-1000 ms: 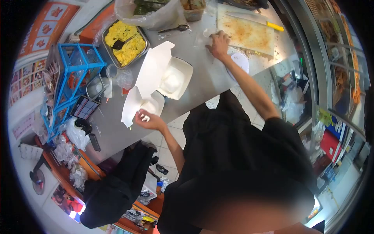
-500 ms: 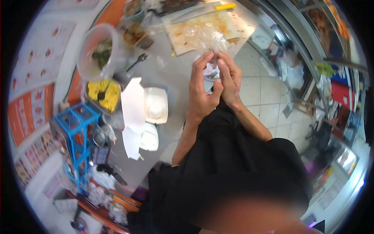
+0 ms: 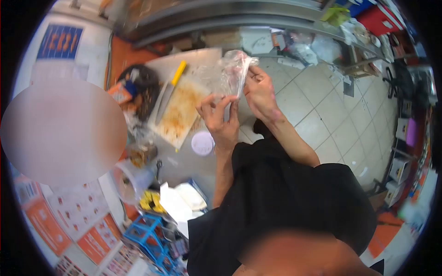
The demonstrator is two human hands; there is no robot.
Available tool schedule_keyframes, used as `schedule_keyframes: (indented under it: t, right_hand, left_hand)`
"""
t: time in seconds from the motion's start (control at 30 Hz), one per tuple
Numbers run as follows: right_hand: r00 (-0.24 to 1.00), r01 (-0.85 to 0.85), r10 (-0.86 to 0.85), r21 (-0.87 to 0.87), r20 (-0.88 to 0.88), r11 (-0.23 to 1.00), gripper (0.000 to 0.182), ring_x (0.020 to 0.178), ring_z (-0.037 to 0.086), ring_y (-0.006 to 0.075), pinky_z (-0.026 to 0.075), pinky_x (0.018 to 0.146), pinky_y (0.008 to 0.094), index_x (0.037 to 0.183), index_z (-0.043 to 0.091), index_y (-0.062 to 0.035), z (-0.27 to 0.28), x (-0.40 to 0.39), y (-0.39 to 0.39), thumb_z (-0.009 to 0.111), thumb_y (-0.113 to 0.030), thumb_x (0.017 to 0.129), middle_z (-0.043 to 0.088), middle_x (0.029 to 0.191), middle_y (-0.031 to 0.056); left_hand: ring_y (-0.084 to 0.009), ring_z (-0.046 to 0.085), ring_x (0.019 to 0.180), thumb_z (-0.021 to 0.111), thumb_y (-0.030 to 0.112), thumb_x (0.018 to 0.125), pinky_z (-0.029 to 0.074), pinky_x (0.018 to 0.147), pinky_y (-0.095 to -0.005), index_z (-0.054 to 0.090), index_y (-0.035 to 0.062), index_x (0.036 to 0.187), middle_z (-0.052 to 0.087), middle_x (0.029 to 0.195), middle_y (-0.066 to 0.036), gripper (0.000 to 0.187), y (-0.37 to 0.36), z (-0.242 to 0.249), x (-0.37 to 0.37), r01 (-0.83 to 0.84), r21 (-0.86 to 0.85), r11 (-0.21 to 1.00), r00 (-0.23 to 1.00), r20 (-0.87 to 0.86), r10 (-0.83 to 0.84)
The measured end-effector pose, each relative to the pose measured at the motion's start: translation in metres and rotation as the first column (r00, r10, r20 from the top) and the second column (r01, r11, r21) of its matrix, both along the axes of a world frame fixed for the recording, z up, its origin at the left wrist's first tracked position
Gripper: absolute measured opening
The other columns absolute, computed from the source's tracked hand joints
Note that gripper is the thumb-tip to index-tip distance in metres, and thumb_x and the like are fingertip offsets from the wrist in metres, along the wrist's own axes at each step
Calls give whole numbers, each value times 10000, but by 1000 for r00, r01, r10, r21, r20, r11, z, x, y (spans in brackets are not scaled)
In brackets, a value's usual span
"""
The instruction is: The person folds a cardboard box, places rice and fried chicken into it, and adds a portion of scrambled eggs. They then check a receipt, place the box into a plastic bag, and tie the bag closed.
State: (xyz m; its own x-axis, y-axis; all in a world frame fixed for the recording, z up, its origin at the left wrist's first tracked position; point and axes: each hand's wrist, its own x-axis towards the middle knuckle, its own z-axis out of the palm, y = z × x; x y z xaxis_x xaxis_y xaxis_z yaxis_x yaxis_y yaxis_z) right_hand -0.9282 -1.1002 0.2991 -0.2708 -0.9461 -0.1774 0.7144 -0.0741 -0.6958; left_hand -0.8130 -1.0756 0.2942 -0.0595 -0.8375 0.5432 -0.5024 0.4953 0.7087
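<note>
A clear, crinkled plastic bag (image 3: 233,71) is stretched between my two hands, above the counter's edge. My left hand (image 3: 221,123) pinches its lower edge with the fingertips. Higher up on the right, my right hand (image 3: 261,94) grips the bag's gathered side; some of its fingers are hidden behind the plastic. To the left of the bag lies a stained cutting board (image 3: 177,112), with a yellow-handled knife (image 3: 171,87) across its upper part. Near my left wrist is a round white tub or lid (image 3: 202,143).
On the counter (image 3: 174,162) are a black spoon (image 3: 159,170), a clear bucket (image 3: 133,181), a tray of yellow food (image 3: 151,202), an open white takeaway box (image 3: 191,197) and a blue rack (image 3: 146,234). Tiled floor (image 3: 322,108) lies to the right.
My view has swung left, so the counter appears lower and turned. My hands, close together before, have moved apart, and the bunched bag is now spread flat between them.
</note>
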Motion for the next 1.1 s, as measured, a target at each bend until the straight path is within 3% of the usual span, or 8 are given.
schedule_keyframes:
  t: [0.27, 0.33, 0.37, 0.43, 0.53, 0.63, 0.9, 1.1]
  right_hand:
    - [897, 88, 7, -195, 441, 977, 431, 1237, 498, 230, 378, 1059, 343, 1368, 419, -32, -1, -116, -31, 515, -82, 951, 490, 1356, 129]
    - [945, 260, -292, -205, -150, 944, 487, 1196, 510, 188, 410, 1015, 326, 1373, 423, -50, -17, -121, -42, 572, -40, 910, 510, 1315, 96]
    - [936, 282, -320, -228, -148, 932, 487, 1196, 510, 188, 410, 1015, 326, 1373, 423, -50, -19, -128, -44, 572, -40, 910, 510, 1315, 96]
    - [745, 316, -323, -117, -583, 941, 365, 1084, 570, 145, 447, 949, 276, 1234, 541, -21, -18, -151, -49, 643, -103, 894, 593, 1173, 82]
    - [857, 495, -505, -107, -106, 862, 291, 956, 600, 123, 483, 865, 281, 1105, 598, -12, -35, -193, -66, 697, -27, 832, 627, 1034, 50]
    - [845, 522, -526, 63, 94, 851, 188, 870, 611, 119, 495, 793, 282, 1015, 616, -20, -35, -239, -83, 673, -14, 836, 641, 939, 41]
    - [813, 554, -563, 101, 147, 826, 262, 950, 515, 106, 435, 836, 270, 1093, 551, -68, -37, -325, -128, 495, -300, 982, 552, 1026, 7]
    - [650, 734, -677, 52, -345, 677, 224, 880, 517, 80, 418, 794, 243, 1040, 607, -45, -19, -327, -163, 630, -234, 922, 586, 928, -9]
  left_hand:
    - [-147, 456, 840, 747, 24, 742, 407, 754, -268, 590, 36, 934, 503, 897, -44, 249, -60, 2, -131, 171, 106, 980, 973, -176, -151]
    - [-165, 458, 796, 725, 18, 751, 398, 721, -294, 557, 31, 920, 508, 857, -60, 238, -73, 3, -154, 257, 104, 961, 949, -215, -231]
    - [-183, 459, 752, 702, 12, 760, 388, 687, -319, 525, 25, 906, 512, 817, -76, 230, -82, 2, -165, 322, 109, 940, 923, -256, -286]
    - [-168, 445, 661, 645, -30, 771, 383, 644, -308, 516, 28, 831, 496, 713, -61, 153, -100, -3, -193, 324, 121, 938, 914, -297, -277]
    - [-162, 448, 614, 612, -57, 768, 380, 610, -314, 507, 32, 763, 476, 650, -51, 137, -124, -8, -230, 391, 159, 906, 905, -244, -348]
    - [-173, 455, 576, 624, -48, 771, 377, 595, -327, 486, 38, 708, 469, 610, -49, 175, -140, -20, -269, 532, 93, 841, 840, -180, -512]
    - [-164, 421, 520, 625, 10, 810, 352, 502, -311, 438, 20, 704, 434, 586, -93, 215, -206, -28, -346, 741, 268, 616, 662, -136, -737]
    - [-210, 451, 489, 625, -52, 742, 332, 505, -344, 409, 46, 699, 462, 577, -81, 241, -258, -18, -398, 709, 253, 658, 704, -202, -681]
